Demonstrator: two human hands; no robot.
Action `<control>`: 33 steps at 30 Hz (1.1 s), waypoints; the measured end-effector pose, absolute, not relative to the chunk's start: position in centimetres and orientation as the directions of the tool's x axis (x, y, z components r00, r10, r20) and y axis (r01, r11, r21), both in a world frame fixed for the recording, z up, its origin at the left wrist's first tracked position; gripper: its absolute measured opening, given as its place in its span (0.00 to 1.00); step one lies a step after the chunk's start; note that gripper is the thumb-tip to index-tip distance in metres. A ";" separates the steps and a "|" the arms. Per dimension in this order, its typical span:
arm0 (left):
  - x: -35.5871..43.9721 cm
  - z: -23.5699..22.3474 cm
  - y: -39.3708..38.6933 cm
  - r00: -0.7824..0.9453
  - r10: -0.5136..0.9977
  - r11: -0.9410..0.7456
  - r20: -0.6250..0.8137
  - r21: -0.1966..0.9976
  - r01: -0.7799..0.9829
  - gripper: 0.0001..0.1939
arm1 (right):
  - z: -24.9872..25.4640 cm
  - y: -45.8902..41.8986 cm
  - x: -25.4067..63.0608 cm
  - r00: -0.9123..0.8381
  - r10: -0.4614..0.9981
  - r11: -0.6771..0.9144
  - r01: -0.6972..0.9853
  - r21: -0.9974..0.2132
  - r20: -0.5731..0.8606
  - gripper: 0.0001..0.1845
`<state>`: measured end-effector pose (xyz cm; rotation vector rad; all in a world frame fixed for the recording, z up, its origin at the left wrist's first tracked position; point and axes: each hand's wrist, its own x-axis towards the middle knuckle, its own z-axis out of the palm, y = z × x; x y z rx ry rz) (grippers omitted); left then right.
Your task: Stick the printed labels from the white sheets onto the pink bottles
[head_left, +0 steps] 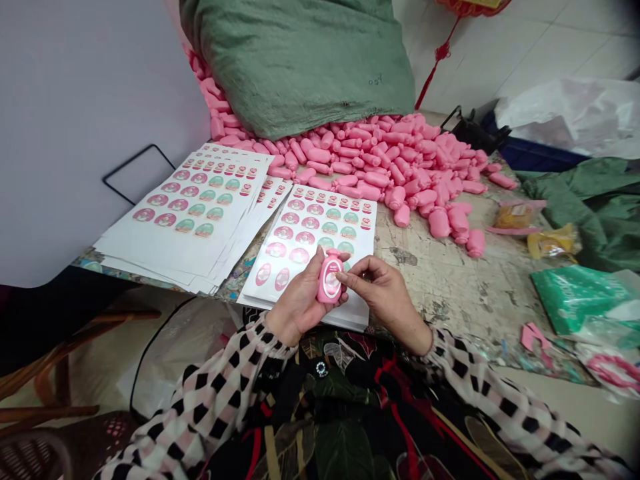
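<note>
A small pink toy bottle (329,298) with a pump-like top rests upright in my left hand (299,299), whose thumb and fingers are closed around it. An oval pink-and-white sticker (331,276) lies on the bottle's front. At the sticker's right edge, the thumb and forefinger of my right hand (389,297) are pinched together and touching it. Beneath both hands is a sticker sheet (320,230) on a stack, printed with pink ovals, green labels and small red labels.
Left of it lies a larger stack of sticker sheets (200,207). Many pink bottles (370,160) are heaped at the back below a green sack (305,60). On the worn table's (415,267) right are a green package (575,297), pink cutters (535,337) and wrapped food (515,215).
</note>
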<state>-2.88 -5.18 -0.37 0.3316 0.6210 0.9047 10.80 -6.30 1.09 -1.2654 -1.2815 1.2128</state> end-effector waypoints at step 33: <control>-3.7 0.3 -6.5 0.693 0.627 0.712 -0.356 0.622 -0.325 0.11 | 0.0 -5.9 13.6 0.061 0.998 -0.018 0.233 -0.972 -0.004 0.24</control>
